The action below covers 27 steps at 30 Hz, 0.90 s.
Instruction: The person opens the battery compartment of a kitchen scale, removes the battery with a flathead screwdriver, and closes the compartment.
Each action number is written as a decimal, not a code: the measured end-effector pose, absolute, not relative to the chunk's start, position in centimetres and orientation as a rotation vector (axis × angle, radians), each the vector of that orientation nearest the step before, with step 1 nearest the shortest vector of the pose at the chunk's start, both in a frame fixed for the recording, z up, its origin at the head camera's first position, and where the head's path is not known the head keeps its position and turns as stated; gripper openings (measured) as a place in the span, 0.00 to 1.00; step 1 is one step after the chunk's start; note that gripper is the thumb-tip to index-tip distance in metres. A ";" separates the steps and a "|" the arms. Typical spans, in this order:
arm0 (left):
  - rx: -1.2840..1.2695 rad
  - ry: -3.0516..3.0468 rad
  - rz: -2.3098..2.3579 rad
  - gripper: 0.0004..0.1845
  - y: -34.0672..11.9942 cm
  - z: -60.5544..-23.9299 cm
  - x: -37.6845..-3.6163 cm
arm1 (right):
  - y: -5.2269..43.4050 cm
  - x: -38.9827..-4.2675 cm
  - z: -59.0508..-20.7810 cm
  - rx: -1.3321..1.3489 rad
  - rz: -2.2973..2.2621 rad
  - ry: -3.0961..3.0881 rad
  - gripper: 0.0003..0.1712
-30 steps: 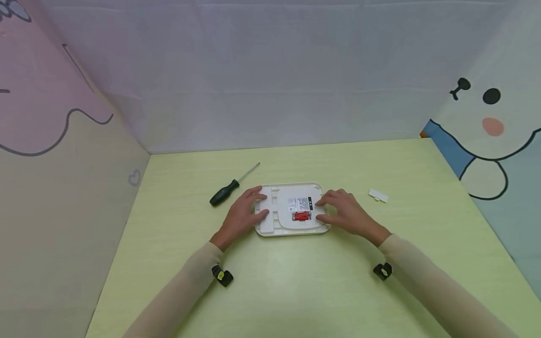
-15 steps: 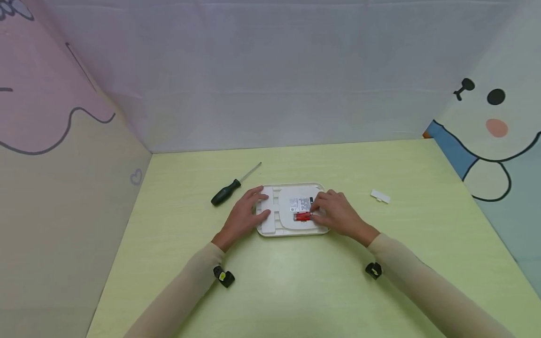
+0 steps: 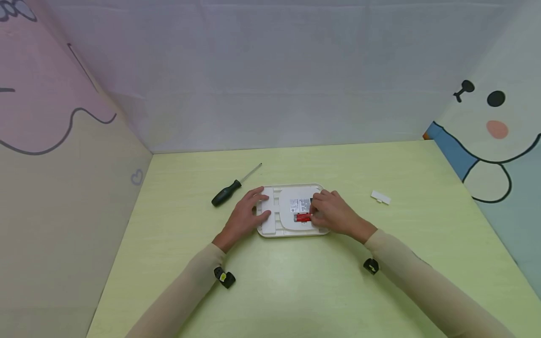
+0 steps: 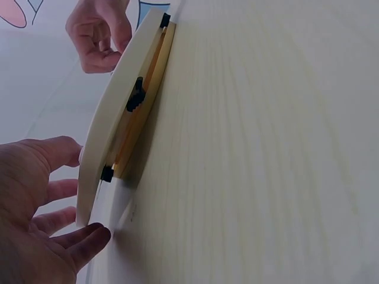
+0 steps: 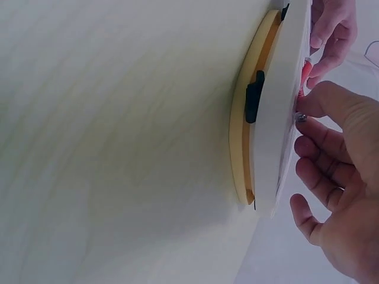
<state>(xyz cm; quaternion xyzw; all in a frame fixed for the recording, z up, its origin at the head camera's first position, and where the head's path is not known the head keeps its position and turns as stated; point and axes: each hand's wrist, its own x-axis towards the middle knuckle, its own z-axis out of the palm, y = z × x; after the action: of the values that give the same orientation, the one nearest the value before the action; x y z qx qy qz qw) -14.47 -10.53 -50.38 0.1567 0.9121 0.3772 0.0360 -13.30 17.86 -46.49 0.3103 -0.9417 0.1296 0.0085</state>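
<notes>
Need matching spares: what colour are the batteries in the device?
Red batteries, clearest in the head view.

The right hand has slid leftward across the upturned white device, from its right edge to the open battery bay. Its fingertips now sit on the right end of the red batteries, covering part of them. The forearm has followed inward.
</notes>
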 end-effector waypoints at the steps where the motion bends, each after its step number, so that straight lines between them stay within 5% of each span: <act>1: 0.480 2.800 1.165 0.22 -10.5 -50.4 -14.5 | 18.0 -13.3 -46.5 0.969 0.424 -2.943 0.03; 27: 0.514 2.846 1.067 0.22 -10.7 -50.1 -14.5 | 27.4 -12.9 -47.1 0.459 0.508 -2.920 0.06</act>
<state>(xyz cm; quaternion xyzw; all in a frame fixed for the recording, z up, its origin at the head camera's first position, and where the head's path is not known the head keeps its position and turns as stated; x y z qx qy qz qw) -14.53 -10.65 -50.12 0.1667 0.9228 0.3460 0.0297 -12.87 27.44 -47.06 0.1527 -0.9711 0.1689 0.0711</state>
